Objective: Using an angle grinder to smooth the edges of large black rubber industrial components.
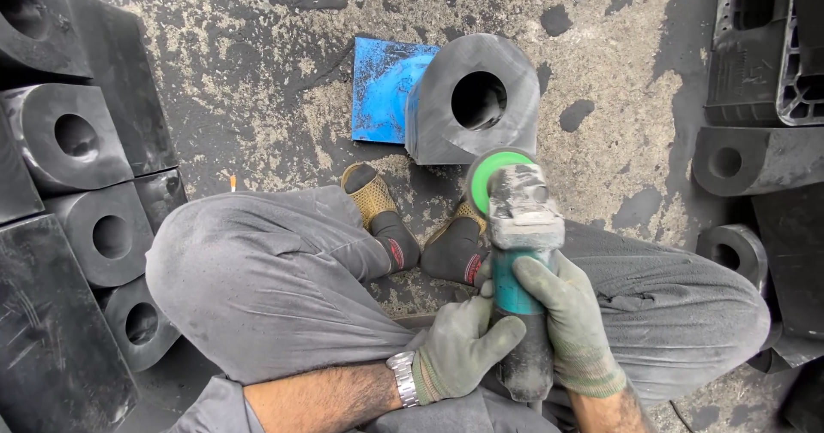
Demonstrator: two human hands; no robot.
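Both my gloved hands grip an angle grinder [519,253] with a teal body, dusty grey head and green disc guard. My left hand [463,347] wraps the lower handle; a metal wristwatch sits on that wrist. My right hand [566,313] holds the body from the right. The disc hangs just short of a black rubber block [468,98] with a round hole, which rests partly on a blue plate [378,90] on the floor. My knees in grey trousers and my black socks are below the block.
Several more black rubber blocks with holes [81,193] are stacked at the left. Other black parts and a plastic pallet [764,47] lie at the right. The concrete floor [257,81] is stained black.
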